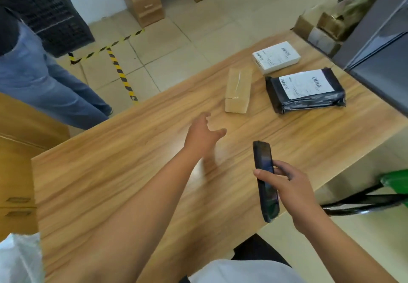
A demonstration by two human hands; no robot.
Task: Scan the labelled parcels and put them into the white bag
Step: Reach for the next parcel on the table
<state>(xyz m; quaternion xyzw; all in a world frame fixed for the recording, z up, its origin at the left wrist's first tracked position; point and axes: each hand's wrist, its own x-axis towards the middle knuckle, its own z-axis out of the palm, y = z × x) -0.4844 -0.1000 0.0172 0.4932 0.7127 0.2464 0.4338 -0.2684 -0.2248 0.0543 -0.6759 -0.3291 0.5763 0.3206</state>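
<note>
Three parcels lie at the far right of the wooden table (110,172): a brown cardboard box (238,89), a white box (276,57) with a barcode label, and a black poly bag (305,90) with a white label. My left hand (204,136) reaches out over the table with fingers spread, a short way in front of the brown box and touching nothing. My right hand (287,183) grips a black handheld scanner (265,180) above the table's near right part. A corner of the white bag (19,258) shows at the bottom left.
A person in blue jeans (44,79) stands on the floor beyond the table's left edge. Wooden cabinets (15,161) sit to the left, cardboard boxes (320,28) and a grey cabinet (379,46) at the back right. A green chair (393,183) stands at the right.
</note>
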